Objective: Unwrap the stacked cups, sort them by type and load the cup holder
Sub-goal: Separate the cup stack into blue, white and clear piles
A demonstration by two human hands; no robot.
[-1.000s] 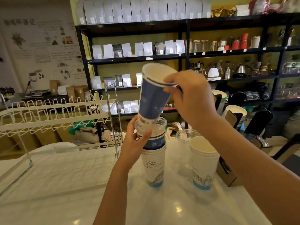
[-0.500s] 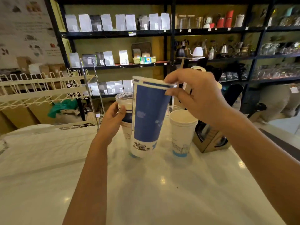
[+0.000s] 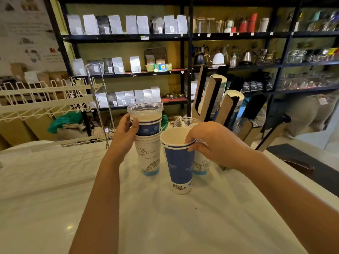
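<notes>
My right hand [image 3: 211,143] grips the rim of a tall blue paper cup [image 3: 178,165] that stands upright on the white counter [image 3: 165,217]. My left hand [image 3: 126,132] holds a mixed cup stack [image 3: 149,140]: a clear plastic cup on top, a blue cup under it, white printed cups at the bottom. Behind my right hand stand a white printed cup [image 3: 200,165] and a clear plastic cup [image 3: 183,122]. The wooden cup holder [image 3: 220,107] at the right holds white cups in its angled slots.
A white wire rack [image 3: 45,99] stands at the left back of the counter. Black shelves [image 3: 183,36] with bags, kettles and jars fill the background. A dark tray [image 3: 302,165] lies at the counter's right edge. A person bends over at the far right [image 3: 308,112].
My right hand lifted the blue cup out of the stack, brought it down to the right and set it on the counter. My left hand kept hold of the stack.
</notes>
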